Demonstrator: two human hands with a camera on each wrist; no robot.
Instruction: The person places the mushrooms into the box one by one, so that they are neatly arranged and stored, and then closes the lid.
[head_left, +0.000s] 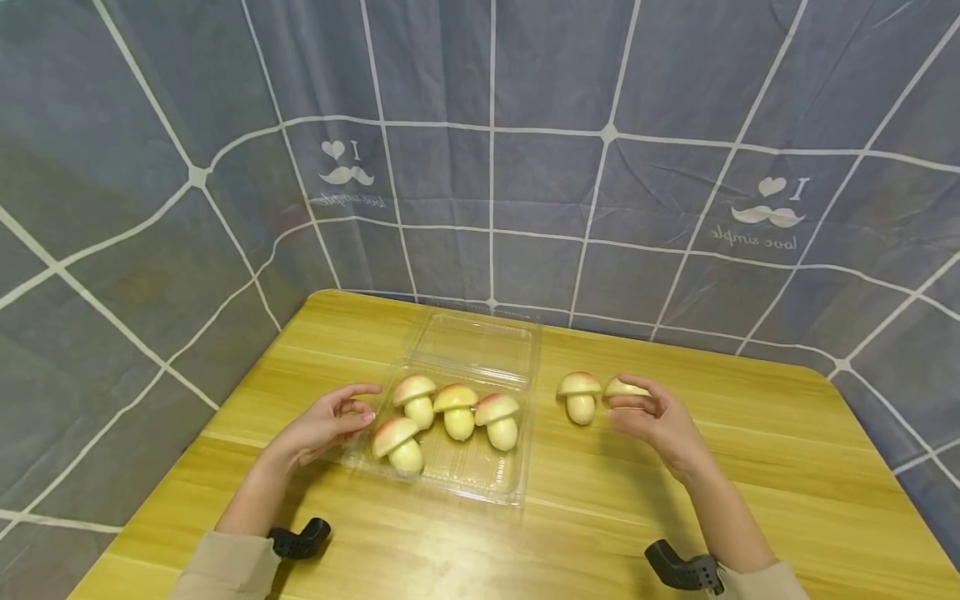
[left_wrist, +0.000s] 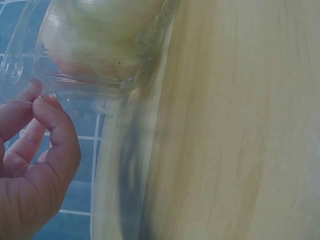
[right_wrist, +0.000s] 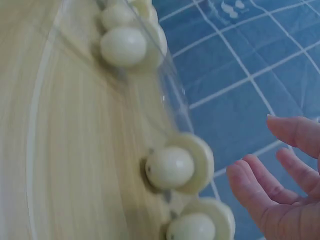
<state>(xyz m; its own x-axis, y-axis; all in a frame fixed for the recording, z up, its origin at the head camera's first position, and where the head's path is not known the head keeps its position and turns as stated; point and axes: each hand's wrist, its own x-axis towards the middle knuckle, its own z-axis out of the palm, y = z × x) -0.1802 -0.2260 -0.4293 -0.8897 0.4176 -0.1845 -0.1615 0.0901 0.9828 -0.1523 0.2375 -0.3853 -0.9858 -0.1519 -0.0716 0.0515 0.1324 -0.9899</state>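
My left hand (head_left: 324, 427) is at the left side of a clear plastic clamshell box (head_left: 468, 477); in the left wrist view its thumb and fingers pinch the box's thin rim (left_wrist: 20, 102). Several mushrooms (head_left: 459, 410) with pale stems and yellow-pink caps lie inside, mostly toward the back and left. My right hand (head_left: 660, 423) hovers at the right with thumb and fingers spread apart, holding nothing. Close to its left is a mushroom (head_left: 581, 398) on the table. A second mushroom (head_left: 621, 387) is partly hidden behind the fingers; both show below the hand's fingers in the right wrist view.
The box's lid (head_left: 474, 346) is folded back flat on the wooden table (head_left: 600, 533), toward the far edge. A grey curtain (head_left: 555, 183) with white lines rises behind and beside the table. Each wrist wears a black camera mount (head_left: 302, 540).
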